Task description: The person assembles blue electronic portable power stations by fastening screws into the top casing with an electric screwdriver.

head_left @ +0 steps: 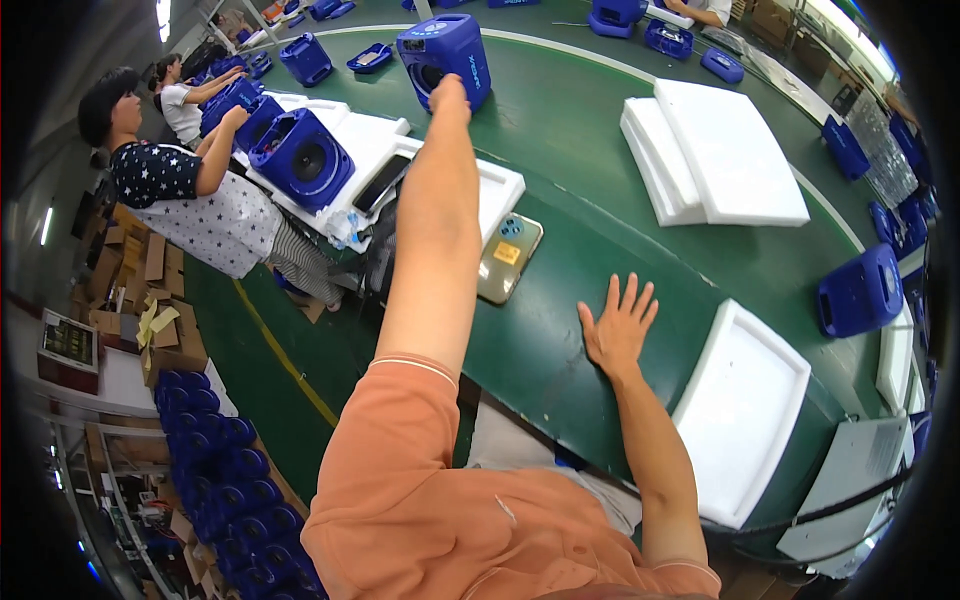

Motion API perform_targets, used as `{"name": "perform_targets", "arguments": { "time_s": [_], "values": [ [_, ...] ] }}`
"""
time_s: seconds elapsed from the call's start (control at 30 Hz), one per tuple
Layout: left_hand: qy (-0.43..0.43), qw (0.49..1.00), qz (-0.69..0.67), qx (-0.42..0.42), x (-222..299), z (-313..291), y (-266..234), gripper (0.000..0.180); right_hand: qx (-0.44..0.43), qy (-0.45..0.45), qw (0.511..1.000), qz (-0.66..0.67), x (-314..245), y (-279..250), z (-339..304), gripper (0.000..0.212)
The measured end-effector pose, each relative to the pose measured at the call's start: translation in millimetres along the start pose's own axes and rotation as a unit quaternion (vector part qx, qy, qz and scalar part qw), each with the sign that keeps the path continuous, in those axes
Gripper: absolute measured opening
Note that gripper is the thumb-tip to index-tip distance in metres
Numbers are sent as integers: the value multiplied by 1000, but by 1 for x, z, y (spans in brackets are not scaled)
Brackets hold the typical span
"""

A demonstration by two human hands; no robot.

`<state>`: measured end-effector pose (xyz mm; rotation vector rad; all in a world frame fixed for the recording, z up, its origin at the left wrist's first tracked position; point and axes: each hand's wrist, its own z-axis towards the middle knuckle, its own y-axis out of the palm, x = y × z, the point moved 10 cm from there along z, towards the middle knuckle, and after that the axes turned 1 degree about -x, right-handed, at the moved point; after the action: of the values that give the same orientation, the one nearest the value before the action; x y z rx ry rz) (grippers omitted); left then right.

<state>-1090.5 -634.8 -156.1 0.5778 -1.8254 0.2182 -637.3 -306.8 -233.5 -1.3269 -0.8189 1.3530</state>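
My left arm reaches far across the green bench, and my left hand [450,95] is closed on the near lower part of a blue box-shaped speaker [462,60] that stands upright. Some of its fingers are hard to make out at this distance. Flat on the green bench top [540,350] lies my right hand [617,325], fingers spread and holding nothing. Between my two arms rests a phone [511,258] with its back up and a yellow sticker on it. A white foam tray [745,415] lies just right of my right forearm.
White foam slabs [730,150] are stacked across the bench. A blue speaker [860,290] stands at the right. At left a co-worker [150,180] handles open blue speaker housings [302,160]; a dark phone [382,184] lies nearby. Blue parts [215,450] are piled lower left.
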Motion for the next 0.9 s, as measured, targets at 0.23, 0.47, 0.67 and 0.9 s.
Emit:
{"name": "perform_targets", "arguments": {
  "time_s": [0.23,0.47,0.67,0.9],
  "values": [
    [13,988,-139,-62,35,54,59,108,-38,30,999,-15,13,3,6,81],
    [7,999,-37,7,55,56,53,87,-30,23,999,33,3,2,17,81],
    [31,969,15,-246,32,-24,70,57,-4,21,998,60,6,13,22,81],
    [-282,865,-246,-334,-17,-272,76,85,200,66,857,471,83,-55,37,79]
  ]
}}
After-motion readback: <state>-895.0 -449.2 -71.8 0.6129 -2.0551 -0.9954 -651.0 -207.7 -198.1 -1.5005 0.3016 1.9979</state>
